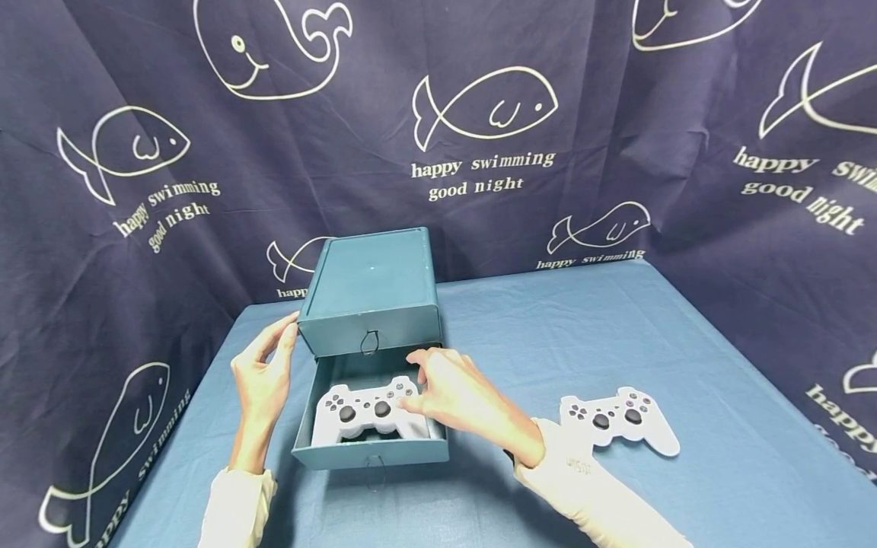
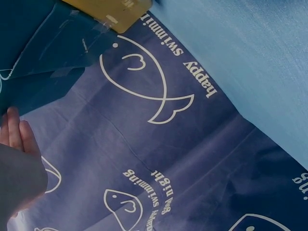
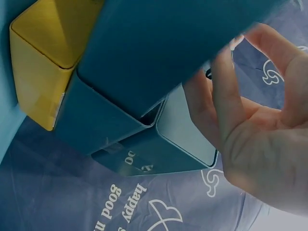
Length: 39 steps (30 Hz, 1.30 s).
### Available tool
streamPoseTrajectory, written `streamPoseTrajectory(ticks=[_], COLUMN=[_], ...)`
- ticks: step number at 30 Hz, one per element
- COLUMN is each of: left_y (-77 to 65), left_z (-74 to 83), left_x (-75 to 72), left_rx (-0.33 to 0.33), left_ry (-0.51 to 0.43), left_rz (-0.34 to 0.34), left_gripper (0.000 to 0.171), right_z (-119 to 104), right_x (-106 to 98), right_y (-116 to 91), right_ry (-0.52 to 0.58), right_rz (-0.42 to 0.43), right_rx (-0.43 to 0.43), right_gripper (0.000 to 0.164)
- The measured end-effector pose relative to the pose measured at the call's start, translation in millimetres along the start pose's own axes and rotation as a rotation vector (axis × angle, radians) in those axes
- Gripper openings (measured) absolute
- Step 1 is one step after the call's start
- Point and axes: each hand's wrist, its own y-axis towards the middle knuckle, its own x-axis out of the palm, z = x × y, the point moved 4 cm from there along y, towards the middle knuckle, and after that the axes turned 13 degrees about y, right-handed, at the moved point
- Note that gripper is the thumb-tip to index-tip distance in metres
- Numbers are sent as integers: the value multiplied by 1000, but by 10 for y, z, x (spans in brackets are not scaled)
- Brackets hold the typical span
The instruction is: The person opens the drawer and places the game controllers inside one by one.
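A teal two-drawer box point(image 1: 373, 274) stands toward the back of the table, its lower drawer point(image 1: 370, 455) pulled out. A white game controller point(image 1: 359, 397) lies in that drawer, thumbsticks up. My right hand point(image 1: 452, 388) reaches over the drawer's right side; the thumb is at the controller's right part and the index finger points toward the upper drawer front. In the right wrist view, the fingers point(image 3: 226, 96) are bent beside the drawer wall and partly hidden by it. My left hand point(image 1: 263, 377) touches the box's left front corner with extended fingers.
Another white controller point(image 1: 620, 418) lies on the blue tablecloth point(image 1: 534, 327) at the right, beside my right sleeve. A yellow box-shaped part point(image 3: 43, 62) adjoins the teal box in the right wrist view. Dark blue printed curtain point(image 1: 479, 228) surrounds the back and sides.
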Motion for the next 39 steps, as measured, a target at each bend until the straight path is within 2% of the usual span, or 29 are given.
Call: streamPoseTrajectory(ticks=[4, 8, 15, 21, 26, 29, 33, 36, 39], left_y=[1, 1, -6, -6, -4, -5, -4, -2, 1], left_z=[57, 10, -124, -45, 65, 33, -104, -168, -164], left_x=[-9, 1, 21, 0, -22, -18, 1, 15, 18], left_rx=[11, 11, 4, 1, 11, 10, -2, -7, -5], left_ry=[-10, -11, 5, 5, -6, -3, 11, 11, 7], left_rz=[4, 4, 2, 1, -3, -4, -5, -8, -10], left_gripper=[22, 22, 24, 23, 22, 22, 24, 24, 24], right_z=[11, 7, -16, -42, -91, -116, -102, -64, -25], right_x=[-11, -37, -64, -54, 25, 120, 272, 373, 453], right_y=[-13, -44, -201, -406, -572, -655, -729, -755, -767], right_ry=[27, 105, 278, 391, 438, 442, 437, 427, 420], right_rz=[5, 27, 112, 159, 135, 83, 7, -31, -59], right_rx=[3, -42, -264, -463, -683, -760, -773, -722, -639], right_gripper=[53, 45, 28, 29, 33, 31, 30, 30, 28])
